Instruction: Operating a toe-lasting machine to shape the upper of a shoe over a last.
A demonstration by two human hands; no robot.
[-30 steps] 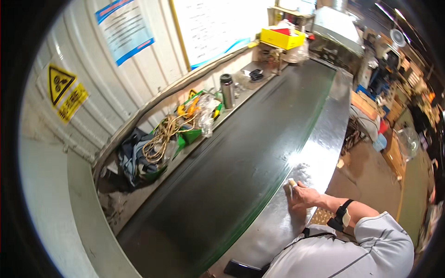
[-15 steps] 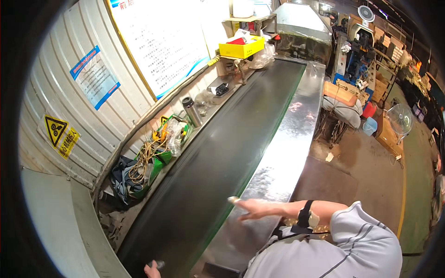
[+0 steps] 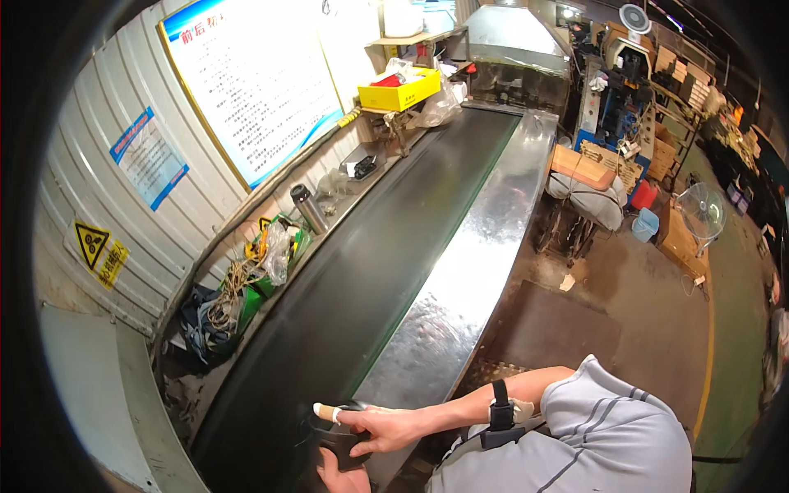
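Both my hands are close together over the near end of the dark conveyor belt [image 3: 362, 271]. Between them is a dark, curved piece [image 3: 341, 444], black against the belt; its kind cannot be made out. My right hand [image 3: 385, 429] closes on its upper right side, and one digit with a tan wrap and white tip stretches along its top. From below, my left hand [image 3: 343, 476] grips the same piece, partly cut off by the lower edge. A black strap [image 3: 500, 407] circles my right forearm.
A shiny metal ledge [image 3: 444, 312] runs along the belt's right side. On the left shelf are a steel flask [image 3: 308, 209], a green bag with rope [image 3: 238, 308] and a yellow box [image 3: 399, 90] farther up. A metal hood [image 3: 516, 41] covers the far end. A fan [image 3: 701, 212] stands right.
My right hand has come down and left from above the metal ledge to meet my left hand, which has moved right. Both now hold the dark piece. The view has shifted slightly.
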